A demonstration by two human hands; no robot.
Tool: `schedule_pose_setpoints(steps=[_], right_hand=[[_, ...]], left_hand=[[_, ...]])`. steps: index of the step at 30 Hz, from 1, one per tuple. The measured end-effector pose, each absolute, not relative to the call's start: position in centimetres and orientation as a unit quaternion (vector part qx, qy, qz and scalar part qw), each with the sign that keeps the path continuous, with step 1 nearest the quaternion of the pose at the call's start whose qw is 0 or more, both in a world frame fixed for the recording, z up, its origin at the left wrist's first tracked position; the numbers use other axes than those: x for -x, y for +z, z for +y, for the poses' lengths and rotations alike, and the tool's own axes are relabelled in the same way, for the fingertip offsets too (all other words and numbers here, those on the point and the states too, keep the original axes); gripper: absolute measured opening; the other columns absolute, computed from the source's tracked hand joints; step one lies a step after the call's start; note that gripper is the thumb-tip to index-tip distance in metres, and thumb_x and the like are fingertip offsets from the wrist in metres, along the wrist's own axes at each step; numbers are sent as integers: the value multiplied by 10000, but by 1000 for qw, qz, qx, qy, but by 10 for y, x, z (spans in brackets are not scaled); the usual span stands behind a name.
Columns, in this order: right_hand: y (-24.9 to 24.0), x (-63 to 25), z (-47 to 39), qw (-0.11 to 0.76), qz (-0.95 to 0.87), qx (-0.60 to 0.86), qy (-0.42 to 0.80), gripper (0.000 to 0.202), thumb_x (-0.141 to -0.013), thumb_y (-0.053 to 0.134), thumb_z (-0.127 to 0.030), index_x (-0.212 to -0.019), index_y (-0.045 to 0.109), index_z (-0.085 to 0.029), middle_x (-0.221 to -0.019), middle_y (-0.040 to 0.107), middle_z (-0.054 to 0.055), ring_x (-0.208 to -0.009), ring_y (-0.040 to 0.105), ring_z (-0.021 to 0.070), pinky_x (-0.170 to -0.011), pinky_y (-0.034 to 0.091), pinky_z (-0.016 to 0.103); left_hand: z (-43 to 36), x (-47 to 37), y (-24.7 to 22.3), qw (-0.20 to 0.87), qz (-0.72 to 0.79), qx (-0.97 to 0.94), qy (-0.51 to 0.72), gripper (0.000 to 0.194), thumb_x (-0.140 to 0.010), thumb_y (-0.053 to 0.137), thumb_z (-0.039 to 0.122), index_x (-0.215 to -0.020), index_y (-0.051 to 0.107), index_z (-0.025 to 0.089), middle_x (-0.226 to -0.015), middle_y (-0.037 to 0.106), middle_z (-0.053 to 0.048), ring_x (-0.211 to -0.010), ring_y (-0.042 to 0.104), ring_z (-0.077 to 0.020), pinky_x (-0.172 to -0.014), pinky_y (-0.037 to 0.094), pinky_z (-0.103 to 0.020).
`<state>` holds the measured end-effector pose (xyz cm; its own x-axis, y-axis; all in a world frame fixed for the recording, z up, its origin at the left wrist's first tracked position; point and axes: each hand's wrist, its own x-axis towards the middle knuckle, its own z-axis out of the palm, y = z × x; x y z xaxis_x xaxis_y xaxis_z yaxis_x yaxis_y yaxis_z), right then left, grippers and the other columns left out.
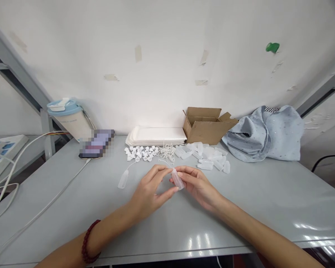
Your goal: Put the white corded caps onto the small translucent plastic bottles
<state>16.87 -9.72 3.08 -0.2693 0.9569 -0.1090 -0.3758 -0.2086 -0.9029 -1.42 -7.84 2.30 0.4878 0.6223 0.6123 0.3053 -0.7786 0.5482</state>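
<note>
Between my two hands is a small translucent plastic bottle (178, 180), tilted a little, its neck toward the wall. My left hand (153, 186) pinches it, with the index finger at the neck and the thumb at the base. The fingers of my right hand (197, 182) close on its upper side. A thin white string runs back from the neck. To the left lies a similar bottle (123, 179) with a string from its top. Behind my hands are a heap of white caps (141, 152), a tangle of white strings (167, 152) and a pile of loose bottles (209, 153).
A stack of white sleeves (156, 136) and an open cardboard box (205, 132) stand against the wall. At right is a light blue cloth bag (279, 134). A phone (97, 143) on a cable leans against a blue-lidded cup (72, 117) at left.
</note>
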Motion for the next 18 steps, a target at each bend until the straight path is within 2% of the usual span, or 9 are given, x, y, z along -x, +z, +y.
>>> schedule_pose_setpoints(steps=[4,9,14,18], right_hand=[[28,-167,-95,489,-358,329,724,165,-807,663,-237,-936,707,-144,-857,681,52,-836,635,141,-760,468,240],[25,-165,-95,486,-358,314,733,175,-813,656,-233,-961,704,-153,-869,687,54,-879,638,151,-814,467,252],[29,-165,-99,475,-455,351,667,246,-838,630,-277,-1068,663,-195,-978,693,50,-937,637,167,-872,464,298],[30,-164,-100,458,-538,400,584,285,-832,632,-311,-1096,638,-205,-983,696,48,-945,638,190,-878,473,337]], left_hand=[[-77,15,19,139,281,-863,396,477,-803,682,274,-1232,489,194,-1155,509,-119,-1068,535,-235,-888,515,-400],[-75,12,18,97,249,-876,401,465,-826,638,193,-1254,457,179,-1206,524,-138,-1142,496,-259,-935,492,-427],[-73,14,18,32,213,-903,372,472,-830,558,79,-1281,433,143,-1192,552,-153,-1169,478,-273,-947,487,-454],[-71,17,17,-11,198,-919,340,446,-832,549,75,-1266,456,117,-1203,570,-160,-1202,461,-295,-960,482,-474]])
